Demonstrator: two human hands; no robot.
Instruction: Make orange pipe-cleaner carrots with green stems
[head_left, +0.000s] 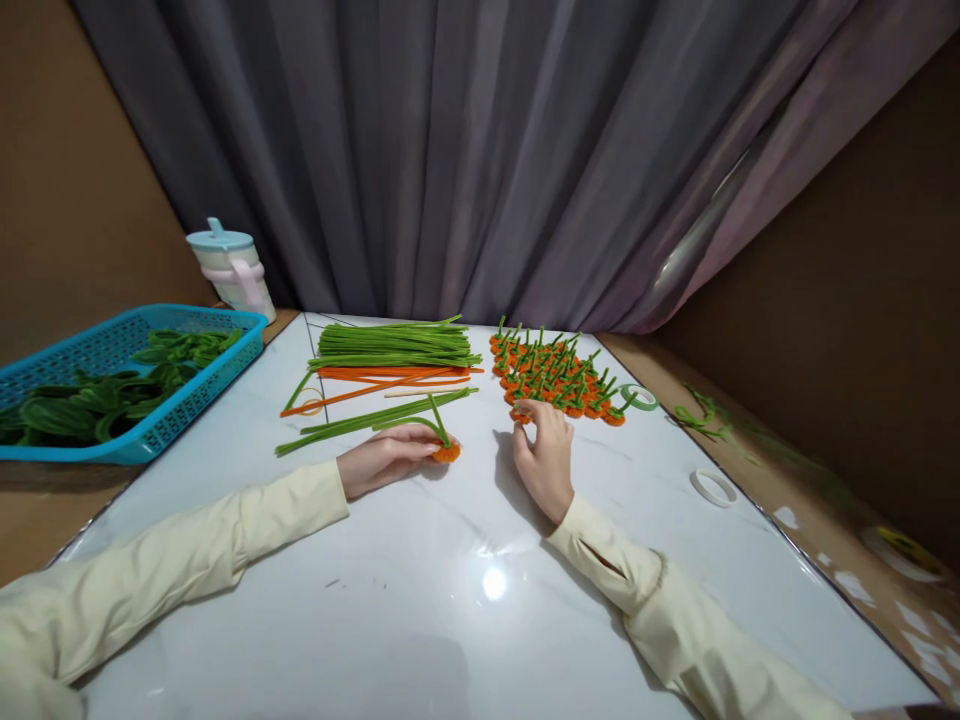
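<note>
My left hand (390,458) is closed in a pinch on a small round orange pipe-cleaner piece (447,454), just above the white tabletop. Long green pipe-cleaner ends (437,420) stick up from that piece, one upright and one bent left. My right hand (546,455) reaches the front left corner of a group of similar orange pieces with short green stems (574,385). Its thumb and fingers are curled around an orange piece (519,414) at that corner, partly hidden by the fingers.
Behind my left hand lie a bundle of green pipe cleaners (394,346), orange pipe cleaners (360,391) and loose green ones (330,432). A blue basket (142,447) with green leaf shapes stands left, near a lidded cup (238,278). Green tape (640,398) and white tape (713,488) lie right.
</note>
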